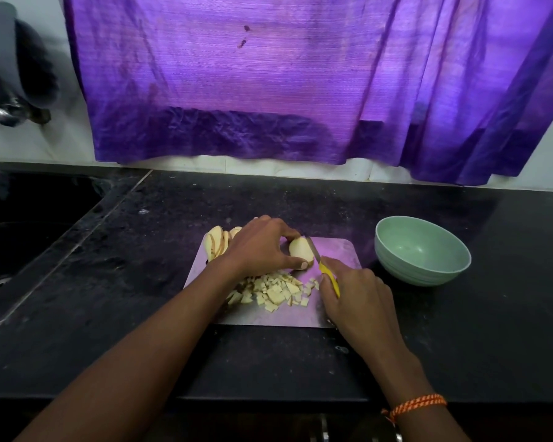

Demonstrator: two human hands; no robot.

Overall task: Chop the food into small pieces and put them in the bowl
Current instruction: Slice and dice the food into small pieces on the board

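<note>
Nearest to me, my right hand (351,291) wraps its fingers around the yellow handle of the knife (324,269), the blade angled up and away toward the uncut potato piece (300,249). The main hazard, as I judge it, lies here: the blade meets the potato just beside my left thumb, so a slip on the wet cut face could bring the edge onto that fingertip.

Between my forearms lies the pile of diced potato (275,291), spread on the cutting board (336,250). Several cubes sit close to the board's near and right margins; a careless sweep of my wrist would likely push them off onto the dark counter (460,330).

Beyond the pile, my left hand (262,247) arches over the potato piece, fingers curled down on it and pinning it to the board. Behind that hand a fan of potato slices (217,242) overhangs the board's far-left corner, and I judge these may slide off if nudged.

To the right, near the board but apart from it, stands the green bowl (425,250), holding nothing that I can see. Open counter lies between board and bowl, giving a free path for transfer. To the far left the counter drops into a sink (29,224); at the back a purple curtain (300,84) hangs above the counter's rear edge.
</note>
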